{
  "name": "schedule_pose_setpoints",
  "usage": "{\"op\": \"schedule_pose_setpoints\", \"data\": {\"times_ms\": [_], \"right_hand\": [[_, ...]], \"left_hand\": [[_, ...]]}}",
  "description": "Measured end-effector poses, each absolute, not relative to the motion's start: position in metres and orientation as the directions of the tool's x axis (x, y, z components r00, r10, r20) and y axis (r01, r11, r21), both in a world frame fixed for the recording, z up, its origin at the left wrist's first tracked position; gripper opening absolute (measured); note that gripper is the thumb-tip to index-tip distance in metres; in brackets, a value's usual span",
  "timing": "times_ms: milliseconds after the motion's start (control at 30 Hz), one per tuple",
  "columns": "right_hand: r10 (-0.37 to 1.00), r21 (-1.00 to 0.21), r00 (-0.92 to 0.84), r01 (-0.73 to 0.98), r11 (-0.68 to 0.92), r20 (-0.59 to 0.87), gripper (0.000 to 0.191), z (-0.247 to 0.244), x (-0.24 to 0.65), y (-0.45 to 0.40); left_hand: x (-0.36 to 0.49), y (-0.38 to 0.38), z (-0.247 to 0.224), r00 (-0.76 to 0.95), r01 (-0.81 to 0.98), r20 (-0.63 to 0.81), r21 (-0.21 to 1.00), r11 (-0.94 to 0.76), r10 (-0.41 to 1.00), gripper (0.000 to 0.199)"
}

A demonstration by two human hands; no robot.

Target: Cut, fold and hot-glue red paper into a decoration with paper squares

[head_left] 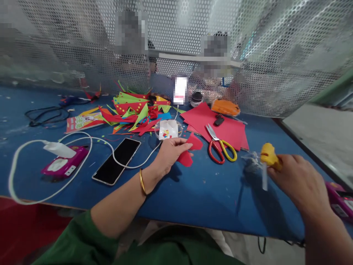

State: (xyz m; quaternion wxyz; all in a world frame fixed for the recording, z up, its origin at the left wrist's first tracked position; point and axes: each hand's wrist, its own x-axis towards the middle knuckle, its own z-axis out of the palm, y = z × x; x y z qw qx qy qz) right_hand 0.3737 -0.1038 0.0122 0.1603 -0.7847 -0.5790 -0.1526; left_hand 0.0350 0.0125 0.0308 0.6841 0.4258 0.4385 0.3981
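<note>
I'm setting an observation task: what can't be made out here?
All in the head view:
Yellow tool: handle hidden by the right hand.
Purple box at right: cut off by the picture's edge.
Booklet: print too small to read.
White screen: glare and pixelation hide its content.

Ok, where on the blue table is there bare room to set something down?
A wide, nearly bare patch of the blue table lies between the left hand and right hand, nearer than the scissors. A smaller one separates the phone from the near edge. Farther back is crowded with paper strips and red sheets.
</note>
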Motion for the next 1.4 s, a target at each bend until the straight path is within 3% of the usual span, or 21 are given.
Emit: {"op": "schedule_pose_setpoints", "data": {"times_ms": [67,133,167,233,300,500,833,1033,1200,1400], "right_hand": [[0.794,-0.345,0.425,0.893,-0.289,0.435,0.024,0.028,0.35,-0.109],[0.731,-0.779,0.596,0.61,-0.143,0.333,0.028,0.043,0.317,-0.108],[0.762,-0.899,0.582,0.437,0.003,0.285,0.025,0.048,0.298,-0.104],[0.864,-0.967,0.436,0.141,0.211,0.252,0.024,0.051,0.262,-0.091],[0.925,-0.968,0.287,0.04,0.248,0.249,0.024,0.045,0.232,-0.074],[0.922,-0.974,0.343,0.189,0.122,0.182,0.024,0.008,0.21,-0.041],[0.963,-0.996,0.252,0.04,0.084,0.091,0.023,-0.005,0.213,-0.044],[0.942,-0.933,0.235,0.324,0.156,0.239,0.02,0.005,0.227,-0.051],[0.861,-0.678,-0.009,0.611,0.408,0.509,0.012,0.011,0.228,-0.06],[0.844,-0.564,-0.168,0.676,0.475,0.51,0.012,0.011,0.221,-0.06]], "left_hand": [[0.035,0.013,0.031,0.292,-0.162,-0.242,0.941,0.297,0.925,0.008],[0.035,0.012,0.032,0.289,-0.149,-0.218,0.952,0.269,0.932,0.012],[0.035,0.012,0.033,0.293,-0.14,-0.208,0.956,0.257,0.933,0.014],[0.035,0.011,0.034,0.305,-0.12,-0.201,0.961,0.247,0.931,0.016],[0.035,0.01,0.035,0.323,-0.107,-0.208,0.961,0.253,0.923,0.015],[0.037,0.008,0.032,0.325,-0.116,-0.236,0.951,0.286,0.916,0.012],[0.046,0.003,0.023,0.382,-0.086,-0.286,0.936,0.342,0.879,0.01],[0.042,0.006,0.027,0.287,-0.113,-0.274,0.942,0.317,0.918,0.008],[0.039,0.01,0.027,0.256,-0.09,-0.297,0.94,0.329,0.92,0.008],[0.039,0.01,0.027,0.251,-0.168,-0.261,0.937,0.307,0.932,0.004]]}}
